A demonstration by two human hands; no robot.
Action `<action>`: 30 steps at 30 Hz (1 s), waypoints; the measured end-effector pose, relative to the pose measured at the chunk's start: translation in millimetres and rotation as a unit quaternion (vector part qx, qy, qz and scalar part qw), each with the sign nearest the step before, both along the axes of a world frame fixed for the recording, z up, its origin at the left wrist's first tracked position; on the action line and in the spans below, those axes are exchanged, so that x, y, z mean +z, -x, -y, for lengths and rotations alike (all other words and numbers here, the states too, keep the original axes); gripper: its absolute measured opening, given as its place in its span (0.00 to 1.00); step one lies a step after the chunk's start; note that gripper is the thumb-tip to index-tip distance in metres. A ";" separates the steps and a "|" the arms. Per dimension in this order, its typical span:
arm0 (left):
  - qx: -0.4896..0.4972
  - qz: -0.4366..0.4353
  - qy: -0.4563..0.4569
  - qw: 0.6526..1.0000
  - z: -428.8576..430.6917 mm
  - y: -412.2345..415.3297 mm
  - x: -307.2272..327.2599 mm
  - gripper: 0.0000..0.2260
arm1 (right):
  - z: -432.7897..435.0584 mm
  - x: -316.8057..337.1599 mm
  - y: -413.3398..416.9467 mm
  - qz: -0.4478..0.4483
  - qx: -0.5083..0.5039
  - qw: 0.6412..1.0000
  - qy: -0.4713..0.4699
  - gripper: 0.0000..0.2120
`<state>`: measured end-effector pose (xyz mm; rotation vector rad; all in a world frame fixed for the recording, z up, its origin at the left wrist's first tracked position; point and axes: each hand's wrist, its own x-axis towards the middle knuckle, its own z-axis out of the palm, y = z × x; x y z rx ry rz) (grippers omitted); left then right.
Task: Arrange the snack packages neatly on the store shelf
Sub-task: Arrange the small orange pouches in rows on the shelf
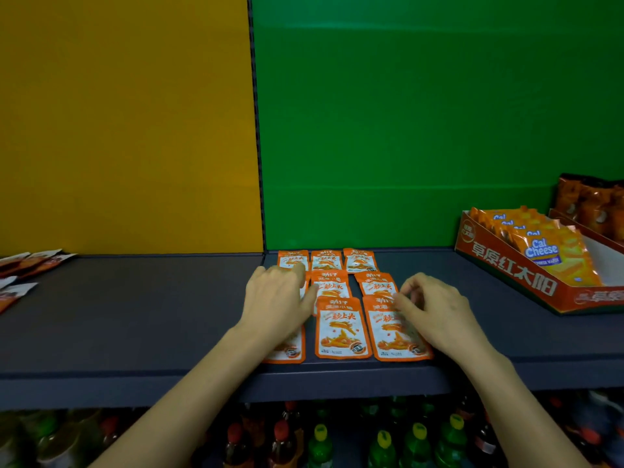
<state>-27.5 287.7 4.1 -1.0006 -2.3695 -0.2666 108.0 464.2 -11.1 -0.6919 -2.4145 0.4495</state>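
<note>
While both bare forearms reached in from six o'clock, the orange-and-white snack packets (341, 327) lay flat on the dark grey shelf (135, 312) in three rows of three, at the foot of the green back panel (405, 130). The left hand (275, 304) rested palm down over the left column at nine o'clock of the grid, fingers (309, 298) loosely spread and flat, gripping nothing, covering most of the middle-left and front-left packets. The right hand (435, 310) sat at three o'clock of the grid over the front-right packet (398, 336); its fingers were curled together at that packet's top edge, though whether they actually pinched it could not be told. The front-centre packet lay uncovered between the two hands, just beside its neighbours.

At two o'clock an orange display box (513, 271) held upright Cal Cheese wafer packs (543, 251). At nine o'clock, before the yellow panel (118, 130), more loose packets (30, 261) lay scattered. Bottles (320, 440) with red and yellow caps stood on the level beneath.
</note>
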 end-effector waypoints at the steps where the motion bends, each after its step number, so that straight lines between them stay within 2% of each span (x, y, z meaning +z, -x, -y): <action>1: -0.011 0.000 -0.018 1.000 8.2 5.7 0.8 0.14 | 7.1 4.7 3.6 -0.015 0.016 1.000 -0.008 0.06; 6: -0.027 0.015 -0.063 0.998 64.4 35.5 -0.1 0.13 | 59.2 25.0 35.3 -0.037 0.117 0.992 -0.027 0.04; 15: 0.064 0.034 -0.080 0.994 217.4 80.4 -3.7 0.12 | 196.8 21.8 128.7 -0.010 0.275 0.961 -0.043 0.10; 24: 0.135 0.043 -0.090 0.986 383.4 131.5 -22.1 0.09 | 353.7 0.8 213.5 0.045 0.319 0.947 0.011 0.10; 30: 0.154 0.052 -0.102 0.981 460.5 164.1 -35.3 0.08 | 428.8 0.8 270.3 0.107 0.307 0.944 0.065 0.15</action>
